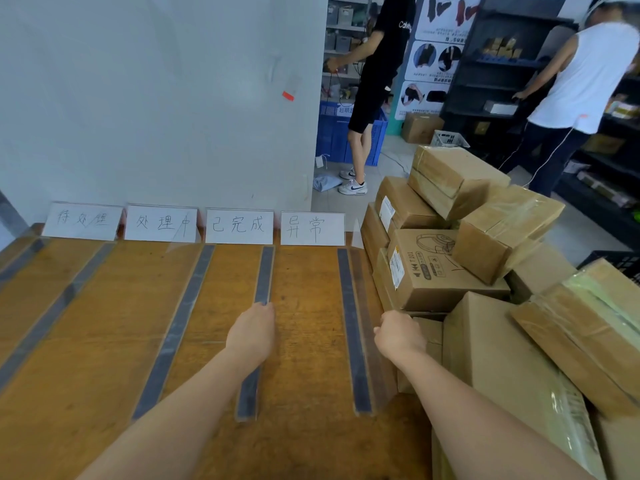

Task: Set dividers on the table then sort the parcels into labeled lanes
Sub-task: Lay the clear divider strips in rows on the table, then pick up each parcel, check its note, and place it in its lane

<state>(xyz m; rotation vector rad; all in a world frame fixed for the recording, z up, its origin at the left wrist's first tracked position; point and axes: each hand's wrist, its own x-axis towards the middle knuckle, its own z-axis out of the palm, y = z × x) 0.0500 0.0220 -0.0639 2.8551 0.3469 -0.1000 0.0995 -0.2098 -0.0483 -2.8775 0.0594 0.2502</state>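
The left hand [251, 332] rests on a clear divider [265, 275] that stands on the wooden worktop [306, 358], its fingers folded down over the top edge (only their backs show). This divider runs between the third and fourth label cards [312, 228]. The right hand [398, 336] has curled fingers just beside the rightmost divider [349, 306]; I cannot tell whether it grips anything. Cardboard parcels [446, 268] are stacked at the right.

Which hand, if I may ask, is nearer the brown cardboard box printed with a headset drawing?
Right. The right hand lies in front of the printed cardboard box; the left hand rests on a clear plastic divider farther left.
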